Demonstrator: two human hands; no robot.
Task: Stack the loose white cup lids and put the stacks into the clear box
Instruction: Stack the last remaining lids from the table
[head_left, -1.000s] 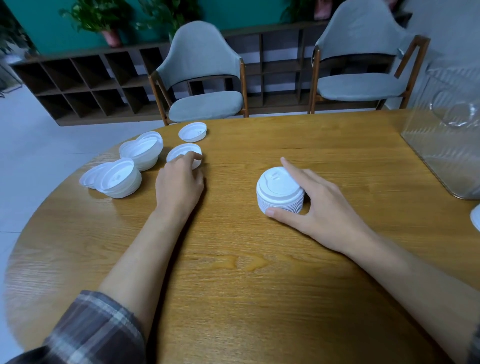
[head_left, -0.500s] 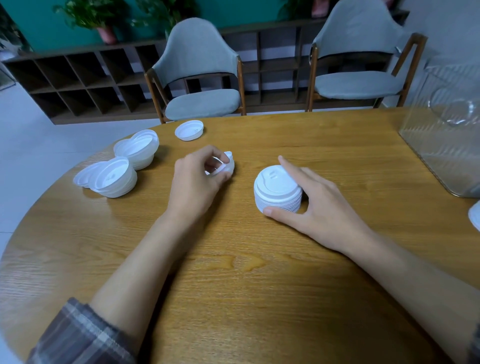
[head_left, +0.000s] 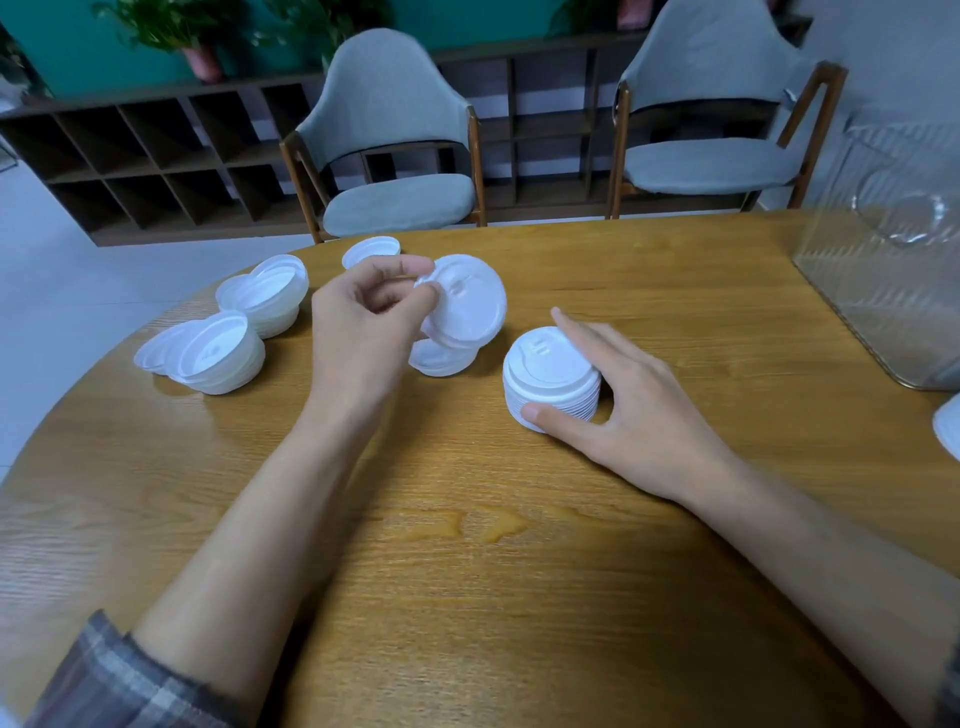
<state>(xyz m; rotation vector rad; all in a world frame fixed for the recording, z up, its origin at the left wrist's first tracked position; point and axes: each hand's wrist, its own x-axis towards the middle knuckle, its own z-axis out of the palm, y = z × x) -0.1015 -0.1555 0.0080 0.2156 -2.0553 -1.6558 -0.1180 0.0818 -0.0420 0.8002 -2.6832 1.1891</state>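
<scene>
Pinching a white lid by its rim with the left hand, thumb and fingertips curled on the edge, tilted up off the table. Also seeing a second lid right under it, kinda blurry. Cupping the stack with the right hand, thumb at the near base, index finger round the far side, upright on the wood mid-table. Two heaps of loose lids off to the left, clear box far right, well apart from the stack.

Wood table, grey chair + 2nd chair behind, dark cubby shelf w/ potted plant atop.
</scene>
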